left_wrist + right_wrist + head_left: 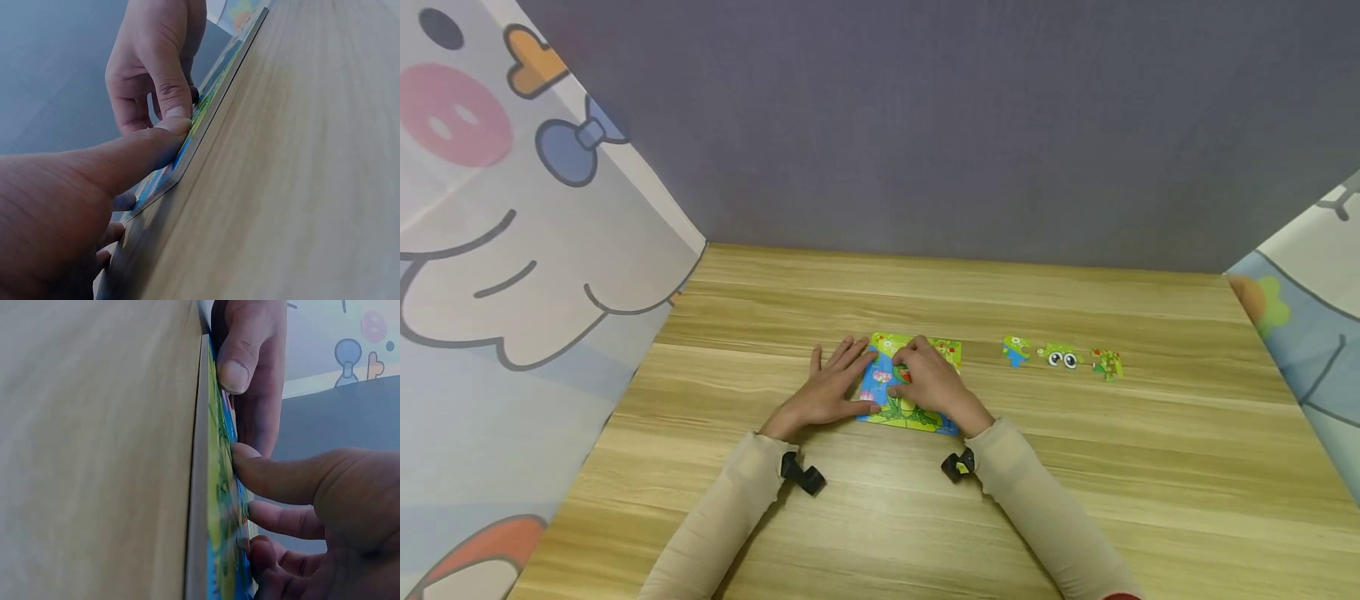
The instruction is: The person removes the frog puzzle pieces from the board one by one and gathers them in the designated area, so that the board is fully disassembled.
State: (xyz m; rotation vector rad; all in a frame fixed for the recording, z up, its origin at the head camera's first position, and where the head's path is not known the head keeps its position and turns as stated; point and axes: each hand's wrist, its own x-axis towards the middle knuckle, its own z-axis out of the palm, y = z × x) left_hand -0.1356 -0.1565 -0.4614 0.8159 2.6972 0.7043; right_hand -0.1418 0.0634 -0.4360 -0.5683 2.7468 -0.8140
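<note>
A frog jigsaw puzzle board (pixel 898 421) lies flat on the table in the head view, bearing a green frog on a blue and yellow-green ground. My left hand (pixel 829 390) is spread along its left side, thumb on the lower left part and fingertips at the upper left edge. Over the middle, my right hand (pixel 934 379) has its fingers curled and its thumb down, pinching a puzzle piece (pixel 903 374) with the frog's red mouth. In the right wrist view the right thumb (pixel 262 472) touches the picture; the hand hides part of the board.
Right of the board lie three loose puzzle pieces: a blue and green one (pixel 1017 351), one with the frog's eyes (pixel 1062 357) and a green one with red spots (pixel 1108 364). A grey wall (pixel 925 133) rises behind the wooden table (pixel 1165 450); cartoon panels flank it.
</note>
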